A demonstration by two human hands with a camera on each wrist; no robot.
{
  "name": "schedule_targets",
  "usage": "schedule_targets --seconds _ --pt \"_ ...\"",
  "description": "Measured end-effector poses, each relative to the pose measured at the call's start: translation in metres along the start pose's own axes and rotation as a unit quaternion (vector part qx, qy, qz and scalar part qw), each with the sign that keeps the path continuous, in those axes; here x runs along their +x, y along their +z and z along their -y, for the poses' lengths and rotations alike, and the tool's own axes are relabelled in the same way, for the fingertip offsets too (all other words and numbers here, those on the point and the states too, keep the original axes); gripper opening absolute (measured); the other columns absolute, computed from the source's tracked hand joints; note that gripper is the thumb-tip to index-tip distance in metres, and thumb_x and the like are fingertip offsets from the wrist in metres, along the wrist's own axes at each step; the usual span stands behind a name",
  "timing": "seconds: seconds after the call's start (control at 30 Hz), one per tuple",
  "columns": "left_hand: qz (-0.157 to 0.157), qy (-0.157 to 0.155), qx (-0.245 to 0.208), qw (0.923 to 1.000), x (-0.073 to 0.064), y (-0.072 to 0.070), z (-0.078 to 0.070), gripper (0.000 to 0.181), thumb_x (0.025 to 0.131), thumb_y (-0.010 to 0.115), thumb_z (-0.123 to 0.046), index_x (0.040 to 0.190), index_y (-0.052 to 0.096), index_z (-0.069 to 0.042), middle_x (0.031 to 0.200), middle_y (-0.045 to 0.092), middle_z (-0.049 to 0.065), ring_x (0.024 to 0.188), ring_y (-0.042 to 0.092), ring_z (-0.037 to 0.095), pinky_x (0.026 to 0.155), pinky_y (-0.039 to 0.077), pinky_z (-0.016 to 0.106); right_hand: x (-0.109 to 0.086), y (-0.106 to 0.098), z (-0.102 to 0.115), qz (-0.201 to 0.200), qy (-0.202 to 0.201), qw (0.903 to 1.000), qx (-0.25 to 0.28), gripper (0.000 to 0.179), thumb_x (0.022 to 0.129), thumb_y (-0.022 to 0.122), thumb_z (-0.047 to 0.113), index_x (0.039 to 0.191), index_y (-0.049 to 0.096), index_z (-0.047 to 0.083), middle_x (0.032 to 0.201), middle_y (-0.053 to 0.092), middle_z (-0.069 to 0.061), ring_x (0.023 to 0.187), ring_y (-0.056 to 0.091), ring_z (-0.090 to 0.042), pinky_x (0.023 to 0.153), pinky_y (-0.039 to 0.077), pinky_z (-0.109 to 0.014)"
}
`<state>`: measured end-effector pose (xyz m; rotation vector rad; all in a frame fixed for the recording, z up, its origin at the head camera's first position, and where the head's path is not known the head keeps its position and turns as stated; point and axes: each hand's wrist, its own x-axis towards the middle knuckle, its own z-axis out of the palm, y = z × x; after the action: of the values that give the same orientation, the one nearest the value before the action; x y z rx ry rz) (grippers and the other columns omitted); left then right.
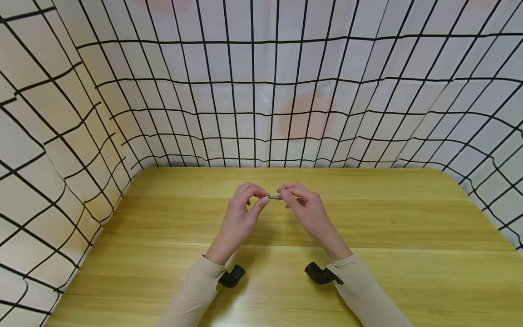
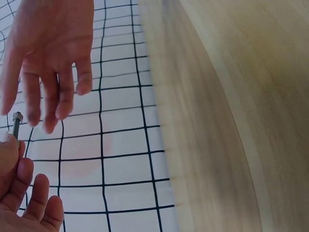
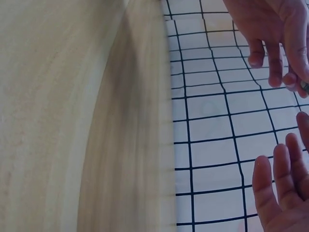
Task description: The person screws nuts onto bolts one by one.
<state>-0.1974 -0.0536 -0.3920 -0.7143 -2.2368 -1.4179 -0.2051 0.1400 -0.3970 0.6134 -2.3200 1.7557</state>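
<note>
A small metal bolt [image 1: 273,197] is held level above the table between my two hands. My left hand [image 1: 240,210] pinches one end of it between thumb and forefinger. The free end of the bolt [image 2: 16,124] carries a hexagonal piece, a nut or the bolt's head; which one I cannot tell. My right hand [image 1: 307,206] is around that end. In the left wrist view the right hand [image 2: 53,43] has its thumb and fingers spread, with a narrow gap on both sides of the hexagonal piece. The right wrist view shows straight right fingers [image 3: 282,166] below the left hand [image 3: 275,29].
A wood-grain table [image 1: 171,227] lies beneath the hands. White walls with a black grid [image 1: 265,97] rise at its back and sides. A black curved piece [image 1: 232,276] sticks out of the left sleeve [image 1: 196,281], another black piece [image 1: 320,274] out of the right sleeve [image 1: 363,286].
</note>
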Motion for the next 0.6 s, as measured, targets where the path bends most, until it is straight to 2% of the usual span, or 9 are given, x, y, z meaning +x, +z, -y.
schedule_targets --seconds 0.13,0.27,0.37,0.5,0.6 --pt "-0.002 -0.007 -0.002 1.0000 0.000 -0.001 0.000 0.007 0.092 0.068 -0.005 0.095 0.067 -0.011 0.096 0.059 -0.003 0.095 0.051 0.017 0.077 0.041 0.049 0.000 -0.002 0.001 0.014 -0.017 0.9998 0.003 0.015 0.097 0.065 0.016 0.110 0.070 0.010 0.124 0.060 -0.007 0.110 0.054 -0.020 0.085 0.050 -0.039" --pt "-0.002 -0.005 0.001 1.0000 0.000 -0.001 0.001 0.005 0.093 0.068 -0.007 0.095 0.067 -0.011 0.096 0.060 -0.004 0.096 0.051 0.014 0.077 0.040 0.042 -0.002 -0.003 0.019 0.036 -0.033 0.9988 0.009 0.025 0.093 0.067 0.001 0.117 0.065 0.003 0.128 0.056 -0.011 0.109 0.054 -0.031 0.086 0.050 -0.040" --pt "-0.003 -0.003 -0.004 1.0000 0.000 -0.001 0.002 0.005 0.093 0.067 -0.006 0.095 0.067 -0.011 0.096 0.060 -0.004 0.096 0.050 0.014 0.076 0.040 0.044 -0.004 -0.002 0.033 0.044 -0.030 0.9985 0.012 0.023 0.090 0.066 -0.005 0.113 0.064 -0.004 0.127 0.054 -0.012 0.112 0.052 -0.032 0.085 0.050 -0.042" --pt "-0.001 -0.005 -0.007 1.0000 0.000 0.000 0.002 0.004 0.093 0.067 -0.007 0.095 0.067 -0.010 0.096 0.059 -0.003 0.096 0.050 0.015 0.077 0.041 0.050 -0.004 -0.001 0.034 0.038 -0.027 0.9988 0.016 0.014 0.091 0.065 -0.005 0.105 0.065 -0.004 0.122 0.055 -0.012 0.114 0.051 -0.023 0.084 0.051 -0.041" --pt "0.002 -0.006 -0.008 0.9999 0.000 0.000 0.002 0.002 0.094 0.066 -0.008 0.096 0.067 -0.009 0.096 0.059 -0.003 0.095 0.050 0.017 0.078 0.041 0.051 -0.004 -0.001 0.035 0.036 -0.026 0.9989 0.019 0.011 0.092 0.065 -0.005 0.103 0.065 -0.004 0.118 0.057 -0.014 0.111 0.053 -0.021 0.084 0.051 -0.042"
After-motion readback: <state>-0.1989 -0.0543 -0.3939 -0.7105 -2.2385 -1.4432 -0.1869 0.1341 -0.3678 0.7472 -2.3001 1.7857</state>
